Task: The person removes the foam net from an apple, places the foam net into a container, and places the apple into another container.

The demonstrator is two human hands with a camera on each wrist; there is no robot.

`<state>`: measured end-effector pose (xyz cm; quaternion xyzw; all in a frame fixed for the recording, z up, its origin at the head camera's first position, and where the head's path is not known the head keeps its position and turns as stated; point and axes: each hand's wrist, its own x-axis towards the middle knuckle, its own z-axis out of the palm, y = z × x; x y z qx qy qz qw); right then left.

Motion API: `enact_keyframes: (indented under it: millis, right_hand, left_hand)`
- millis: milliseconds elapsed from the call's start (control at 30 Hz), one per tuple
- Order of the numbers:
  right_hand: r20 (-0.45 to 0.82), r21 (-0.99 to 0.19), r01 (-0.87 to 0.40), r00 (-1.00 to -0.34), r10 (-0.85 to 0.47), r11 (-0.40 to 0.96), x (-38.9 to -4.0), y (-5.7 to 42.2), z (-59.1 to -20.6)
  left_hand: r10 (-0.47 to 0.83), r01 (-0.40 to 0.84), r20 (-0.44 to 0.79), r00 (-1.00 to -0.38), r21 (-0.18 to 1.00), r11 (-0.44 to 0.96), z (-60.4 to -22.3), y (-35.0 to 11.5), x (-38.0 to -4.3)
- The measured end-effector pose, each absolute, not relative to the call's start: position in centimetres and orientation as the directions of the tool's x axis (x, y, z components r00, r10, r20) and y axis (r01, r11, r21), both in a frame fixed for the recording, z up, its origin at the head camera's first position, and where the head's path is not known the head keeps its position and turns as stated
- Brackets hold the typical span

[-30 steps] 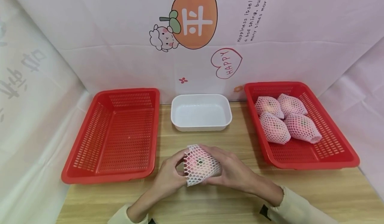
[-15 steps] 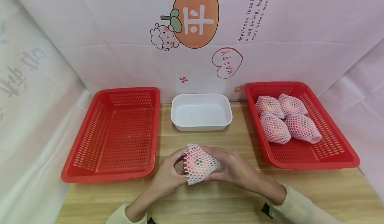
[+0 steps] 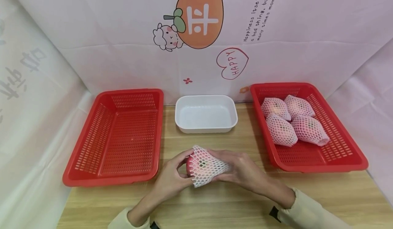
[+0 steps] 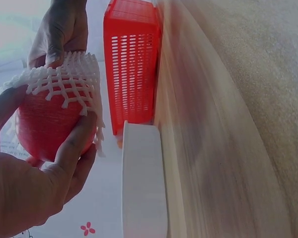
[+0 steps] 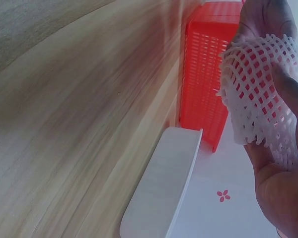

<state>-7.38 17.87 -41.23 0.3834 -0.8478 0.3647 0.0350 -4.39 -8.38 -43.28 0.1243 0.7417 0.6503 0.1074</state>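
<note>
A red apple [image 4: 45,124], partly inside a white foam net [image 3: 208,169], is held between both hands above the table. My left hand [image 3: 172,177] grips the apple's bare end, thumb and fingers on opposite sides. On the other side, my right hand [image 3: 247,172] holds the foam net with its thumb and fingers, around the narrower end. The net's loose edge stands out around the apple on the left hand's side, as the left wrist view shows. In the right wrist view, red skin shows through the mesh.
At the left stands a red basket [image 3: 159,137] with nothing in it. A white tray [image 3: 206,131] is at the back middle. In the right red basket [image 3: 344,167] lie several netted fruits [image 3: 309,130]. White printed cloth [image 3: 122,51] walls the wooden table [image 3: 215,208].
The right hand has shifted slightly right with the net, drawing it so that more of the apple's red side shows by the left hand. The left hand stays almost still.
</note>
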Motion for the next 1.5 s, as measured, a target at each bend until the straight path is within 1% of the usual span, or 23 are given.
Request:
enact_keyframes:
  millis: [200, 333, 633, 867, 1233, 1500]
  right_hand:
    - [0.350, -0.599, -0.675, -0.704, -0.618, 0.430, -7.5, 18.4, -41.2]
    - [0.380, -0.588, -0.690, -0.696, -0.610, 0.422, -7.6, 18.7, -41.2]
    - [0.469, -0.549, -0.741, -0.655, -0.592, 0.386, -7.7, 19.1, -40.9]
    - [0.516, -0.568, -0.763, -0.623, -0.588, 0.310, -8.0, 19.6, -39.9]
    - [0.545, -0.504, -0.786, -0.611, -0.574, 0.358, -9.1, 20.4, -38.4]
    - [0.540, -0.518, -0.764, -0.641, -0.546, 0.384, -9.9, 20.7, -37.6]
  left_hand:
    - [0.325, 0.029, -0.010, -0.946, 0.993, 0.116, -43.2, -8.4, -4.4]
    - [0.328, 0.013, -0.022, -0.944, 0.995, 0.104, -43.2, -8.4, -4.5]
    - [0.327, 0.014, -0.017, -0.945, 0.995, 0.094, -43.1, -8.5, -4.6]
    - [0.319, 0.020, -0.007, -0.948, 0.997, 0.081, -42.9, -8.7, -4.5]
    - [0.307, 0.013, -0.024, -0.952, 0.993, 0.118, -43.1, -9.5, -4.1]
    - [0.297, 0.009, -0.033, -0.954, 0.990, 0.138, -43.1, -10.0, -3.7]
